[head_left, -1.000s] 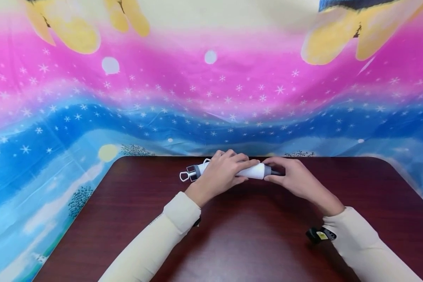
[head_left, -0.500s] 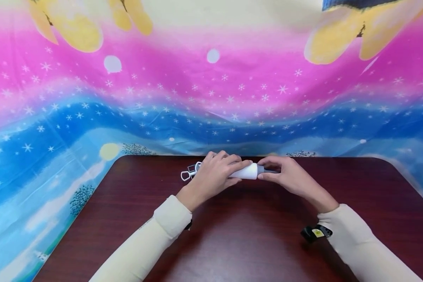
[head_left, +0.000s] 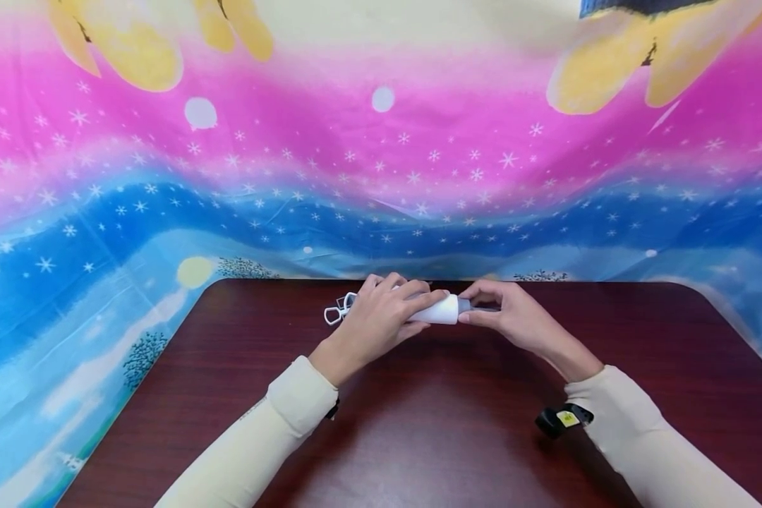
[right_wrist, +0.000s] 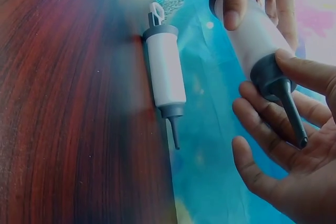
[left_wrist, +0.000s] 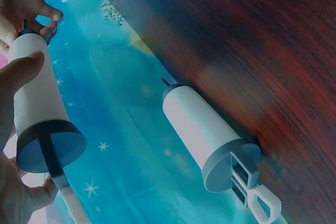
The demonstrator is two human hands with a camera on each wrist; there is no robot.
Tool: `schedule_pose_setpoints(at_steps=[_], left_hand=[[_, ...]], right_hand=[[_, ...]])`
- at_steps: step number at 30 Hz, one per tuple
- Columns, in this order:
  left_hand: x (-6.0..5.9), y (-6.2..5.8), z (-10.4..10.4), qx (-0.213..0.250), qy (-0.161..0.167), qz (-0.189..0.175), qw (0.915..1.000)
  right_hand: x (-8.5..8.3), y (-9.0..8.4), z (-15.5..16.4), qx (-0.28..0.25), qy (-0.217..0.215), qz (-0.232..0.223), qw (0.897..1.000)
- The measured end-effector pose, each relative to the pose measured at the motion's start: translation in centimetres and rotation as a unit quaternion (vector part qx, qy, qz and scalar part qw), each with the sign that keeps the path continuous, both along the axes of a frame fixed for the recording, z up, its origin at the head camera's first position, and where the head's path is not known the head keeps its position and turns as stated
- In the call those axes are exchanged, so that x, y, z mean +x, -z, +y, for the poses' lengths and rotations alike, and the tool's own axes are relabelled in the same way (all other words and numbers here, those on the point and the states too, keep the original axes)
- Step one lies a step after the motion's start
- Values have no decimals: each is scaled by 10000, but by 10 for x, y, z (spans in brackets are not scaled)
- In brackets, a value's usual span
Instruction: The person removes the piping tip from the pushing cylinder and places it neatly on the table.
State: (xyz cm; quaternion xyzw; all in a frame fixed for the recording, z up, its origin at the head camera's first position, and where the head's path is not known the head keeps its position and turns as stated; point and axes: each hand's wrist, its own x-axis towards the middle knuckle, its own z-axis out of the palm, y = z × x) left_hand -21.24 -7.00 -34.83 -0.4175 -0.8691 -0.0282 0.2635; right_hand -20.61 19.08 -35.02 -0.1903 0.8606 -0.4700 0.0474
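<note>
- Head view: the left hand (head_left: 381, 316) wraps its curled fingers around the barrel of a white plastic syringe-shaped tube with grey end caps (head_left: 441, 310), held level above the far edge of the dark red-brown wooden table (head_left: 457, 437).
- The right hand (head_left: 506, 315) meets the tube's right end; in the right wrist view its thumb and fingers pinch the grey cap around the thin dark nozzle (right_wrist: 291, 113).
- The tube's white looped plunger handle (head_left: 336, 312) sticks out to the left of the left hand.
- Left wrist view: a second white tube with a grey cap and white loop handle (left_wrist: 210, 140) lies right at the table's far edge, against the blue star-printed cloth (left_wrist: 126, 129). In the head view the hands hide it.
- Right wrist view: this second tube (right_wrist: 165, 74) lies along the line where wood meets cloth, apart from the held one.
- The near and middle table is open wood on both sides of the cream sleeves (head_left: 292, 416); its corners are rounded.
- A small black device with a yellow label (head_left: 560, 419) sits at the right wrist.
</note>
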Motion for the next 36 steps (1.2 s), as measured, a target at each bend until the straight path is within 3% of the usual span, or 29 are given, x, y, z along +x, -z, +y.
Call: schedule_pose_setpoints(at_steps=[21, 30, 36], left_hand=[[1, -4, -6, 389, 85, -795, 9960], [2, -6, -4, 319, 36, -825, 9961], [2, -6, -3, 300, 13, -869, 9958]], right_hand=[[10, -4, -6, 109, 130, 549, 9983], [15, -6, -5, 361, 338, 859, 9951], [13, -5, -6, 129, 403, 1045, 9936]])
